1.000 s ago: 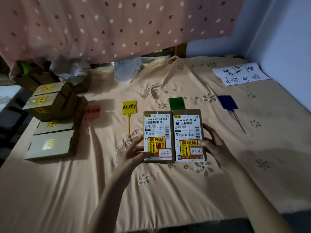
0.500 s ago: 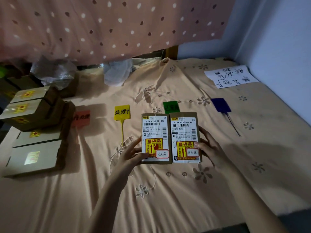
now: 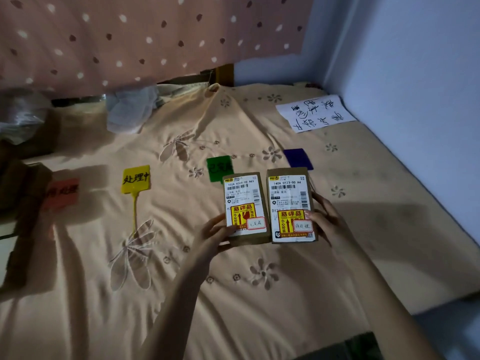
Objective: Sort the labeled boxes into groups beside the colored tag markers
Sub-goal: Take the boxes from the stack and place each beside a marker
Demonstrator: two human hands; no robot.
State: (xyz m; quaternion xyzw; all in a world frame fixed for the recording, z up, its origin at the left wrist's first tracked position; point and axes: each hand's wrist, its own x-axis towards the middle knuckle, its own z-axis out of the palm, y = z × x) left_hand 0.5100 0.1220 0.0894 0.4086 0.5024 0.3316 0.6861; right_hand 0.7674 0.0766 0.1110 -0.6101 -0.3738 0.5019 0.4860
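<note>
Brown cardboard, two flat boxes held label-up side by side, edges nearly touching. Left hand (image 3: 215,233) grips the left brown cardboard box (image 3: 245,209) at its near-left corner, thumb curled onto the white label; top line reads "102A H308-00 883", with a yellow-red "易碎品" sticker below. Right hand (image 3: 328,220) grips the right brown cardboard box (image 3: 291,206) along its right edge, thumb on the label; top line "140A D123-00 A4", same "易碎品" sticker. Handwritten white stickers near both thumbs, not legible.

Just beyond the left-hand box: green square tag marker (image 3: 219,168), partly hidden by it, writing unclear. Beyond the right-hand box: blue square tag marker (image 3: 297,158). Well left of the grips: yellow tag marker with stem (image 3: 135,179) reading "处理中", then a red tag marker (image 3: 62,192), blurred. All lie on the peach embroidered bedsheet (image 3: 181,294). Far right: white handwritten paper sheet (image 3: 315,113).
</note>
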